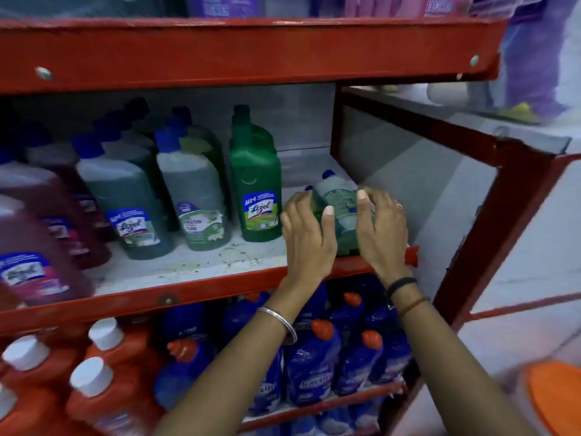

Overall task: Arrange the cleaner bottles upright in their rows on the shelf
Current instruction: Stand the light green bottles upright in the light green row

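Scuffed white shelf (195,262) in red rack (239,51) holds green bottles (255,184).

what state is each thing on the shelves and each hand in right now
left hand: wrapped on the small bottles
right hand: wrapped on their other side
small green bottles: held between both hands at the shelf's right end, blue caps on
dark green bottle: upright, capped
blue-capped green bottles: standing in rows, leaning slightly
pink bottles: standing, blurred
middle shelf: stained, bare at front
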A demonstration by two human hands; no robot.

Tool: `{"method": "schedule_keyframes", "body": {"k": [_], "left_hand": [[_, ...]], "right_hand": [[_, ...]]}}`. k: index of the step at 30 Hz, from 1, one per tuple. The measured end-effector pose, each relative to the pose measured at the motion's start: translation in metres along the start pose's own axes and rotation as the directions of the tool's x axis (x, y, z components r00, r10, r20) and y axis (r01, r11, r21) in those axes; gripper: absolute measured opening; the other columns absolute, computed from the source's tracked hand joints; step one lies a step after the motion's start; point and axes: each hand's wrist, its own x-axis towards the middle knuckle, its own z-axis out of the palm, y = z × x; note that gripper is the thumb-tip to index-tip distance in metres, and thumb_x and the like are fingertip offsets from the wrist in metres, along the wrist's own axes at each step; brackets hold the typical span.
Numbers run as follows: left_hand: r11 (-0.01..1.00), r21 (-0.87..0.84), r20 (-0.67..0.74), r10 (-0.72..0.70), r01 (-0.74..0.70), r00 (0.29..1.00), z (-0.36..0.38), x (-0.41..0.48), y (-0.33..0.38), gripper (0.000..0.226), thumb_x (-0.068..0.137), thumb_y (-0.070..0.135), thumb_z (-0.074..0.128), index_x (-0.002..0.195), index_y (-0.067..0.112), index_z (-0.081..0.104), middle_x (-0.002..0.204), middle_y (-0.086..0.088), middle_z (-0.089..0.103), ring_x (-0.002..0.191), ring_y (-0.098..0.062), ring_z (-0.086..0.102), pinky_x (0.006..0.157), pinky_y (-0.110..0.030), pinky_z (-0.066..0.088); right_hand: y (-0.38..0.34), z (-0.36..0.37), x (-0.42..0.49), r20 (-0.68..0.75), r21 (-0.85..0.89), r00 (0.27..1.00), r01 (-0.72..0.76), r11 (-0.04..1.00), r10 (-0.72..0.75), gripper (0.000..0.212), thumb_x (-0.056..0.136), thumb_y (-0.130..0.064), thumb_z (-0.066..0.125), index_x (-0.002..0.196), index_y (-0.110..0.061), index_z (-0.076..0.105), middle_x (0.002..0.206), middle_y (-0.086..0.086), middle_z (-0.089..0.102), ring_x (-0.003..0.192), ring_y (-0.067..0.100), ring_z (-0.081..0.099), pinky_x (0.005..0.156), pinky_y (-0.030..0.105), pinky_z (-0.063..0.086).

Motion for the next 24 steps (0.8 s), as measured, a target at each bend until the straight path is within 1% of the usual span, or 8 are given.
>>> {"method": "schedule_keyframes", "body": {"k": [4, 7, 9, 12, 14, 16, 20, 24], "left_hand": [[0.947, 0.071, 0.160, -0.321, 0.313, 0.934, 0.020, 0.016, -0.002, 0.052, 0.095, 0.044, 0.026, 0.131, 0.008, 0.036, 0.140, -0.017, 0.043, 0.132, -0.032, 0.033, 0.111, -0.045, 0.024], [0.933, 0.055, 0.191, -0.359, 0.355, 0.913, 0.027, 0.022, 0.001, 0.044, 0.096, 0.037, 0.032, 0.127, 0.007, 0.040, 0.130, -0.018, 0.053, 0.123, -0.034, 0.045, 0.106, -0.044, 0.033], [0.881, -0.025, 0.187, -0.461, 0.473, 0.868, 0.027, 0.028, 0.007, 0.037, 0.094, 0.030, 0.038, 0.124, 0.009, 0.043, 0.128, -0.018, 0.054, 0.118, -0.034, 0.049, 0.103, -0.043, 0.038], [0.613, -0.342, 0.283, -0.655, 0.712, 0.700, 0.017, 0.041, 0.014, 0.014, 0.087, 0.013, 0.042, 0.094, 0.016, 0.054, 0.108, -0.016, 0.063, 0.094, -0.032, 0.060, 0.086, -0.041, 0.053], [0.447, -0.522, 0.345, -0.668, 0.727, 0.659, 0.007, 0.044, 0.014, 0.020, 0.086, 0.003, 0.043, 0.081, 0.021, 0.051, 0.088, -0.009, 0.063, 0.076, -0.023, 0.061, 0.066, -0.032, 0.055], [0.420, -0.602, 0.363, -0.613, 0.679, 0.701, -0.008, 0.038, 0.011, 0.023, 0.087, -0.003, 0.045, 0.090, 0.019, 0.052, 0.087, -0.002, 0.061, 0.075, -0.016, 0.061, 0.063, -0.028, 0.054], [0.472, -0.640, 0.375, -0.498, 0.606, 0.782, -0.043, 0.010, 0.000, 0.038, 0.087, -0.003, 0.051, 0.122, 0.011, 0.047, 0.106, 0.000, 0.062, 0.092, -0.014, 0.062, 0.076, -0.027, 0.054], [0.564, -0.616, 0.399, -0.380, 0.551, 0.835, -0.090, -0.014, -0.011, 0.028, 0.090, 0.008, 0.053, 0.111, 0.026, 0.053, 0.102, 0.006, 0.067, 0.090, -0.010, 0.067, 0.077, -0.024, 0.057]], "right_hand": [[0.023, 0.011, 0.023, 0.180, -0.047, 0.954, -0.235, 0.971, 0.240, 0.048, 0.091, -0.046, 0.034, 0.102, -0.007, 0.060, 0.106, 0.015, 0.065, 0.098, 0.032, 0.059, 0.080, 0.037, 0.047], [0.029, 0.016, 0.041, 0.375, -0.119, 0.847, -0.359, 0.926, 0.377, 0.038, 0.089, -0.037, 0.043, 0.082, -0.004, 0.060, 0.090, 0.015, 0.067, 0.083, 0.033, 0.061, 0.071, 0.037, 0.050], [0.028, 0.016, 0.052, 0.445, -0.142, 0.783, -0.418, 0.897, 0.435, 0.030, 0.086, -0.035, 0.049, 0.077, -0.008, 0.060, 0.086, 0.012, 0.065, 0.080, 0.031, 0.062, 0.070, 0.035, 0.050], [0.022, 0.018, 0.057, 0.520, -0.048, 0.716, -0.521, 0.852, 0.467, 0.024, 0.081, -0.040, 0.056, 0.075, -0.017, 0.061, 0.077, 0.002, 0.065, 0.075, 0.022, 0.064, 0.066, 0.031, 0.051], [0.018, 0.021, 0.051, 0.540, 0.085, 0.695, -0.606, 0.791, 0.475, 0.024, 0.081, -0.041, 0.059, 0.075, -0.018, 0.060, 0.075, -0.001, 0.066, 0.072, 0.018, 0.066, 0.062, 0.028, 0.053], [0.010, 0.020, 0.041, 0.566, 0.226, 0.678, -0.674, 0.703, 0.468, 0.018, 0.083, -0.035, 0.062, 0.082, -0.017, 0.062, 0.077, -0.001, 0.068, 0.067, 0.013, 0.067, 0.053, 0.023, 0.051], [-0.011, 0.013, 0.017, 0.592, 0.418, 0.711, -0.673, 0.610, 0.379, 0.011, 0.082, -0.017, 0.067, 0.089, -0.010, 0.062, 0.081, 0.004, 0.070, 0.055, 0.003, 0.067, 0.047, 0.014, 0.050], [-0.047, 0.015, -0.015, 0.588, 0.545, 0.767, -0.611, 0.575, 0.258, 0.039, 0.078, -0.006, 0.069, 0.112, 0.002, 0.051, 0.099, 0.010, 0.068, 0.069, 0.003, 0.069, 0.057, 0.015, 0.053]]}}
